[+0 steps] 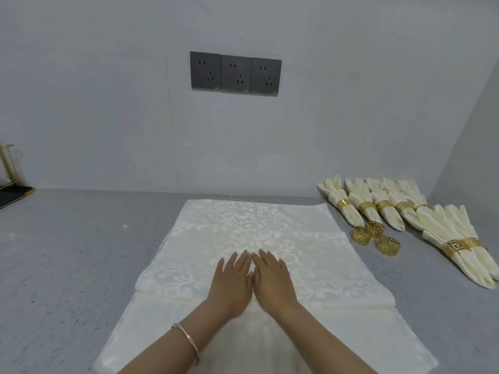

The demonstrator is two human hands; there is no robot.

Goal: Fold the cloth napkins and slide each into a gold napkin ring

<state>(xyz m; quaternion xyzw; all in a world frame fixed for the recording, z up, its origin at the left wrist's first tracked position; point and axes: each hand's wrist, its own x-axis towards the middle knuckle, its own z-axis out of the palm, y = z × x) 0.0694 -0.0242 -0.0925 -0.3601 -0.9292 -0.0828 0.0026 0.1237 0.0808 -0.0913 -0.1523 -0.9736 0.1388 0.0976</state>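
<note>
Cream napkin (251, 233) lies under flat left hand (232, 282) and right hand (272, 279).

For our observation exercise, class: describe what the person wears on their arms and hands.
No sleeves or gloves are in view, and neither the left hand nor the right hand shows any rings. The left wrist carries a thin, pinkish metal bangle; the right wrist wears nothing.

Three dark wall sockets (235, 73) sit high beyond the left hand (232, 284). Far to its left, a gold rack (5, 163) stands by a gold-edged black tray (13, 196) on the speckled grey counter (67, 265).
</note>
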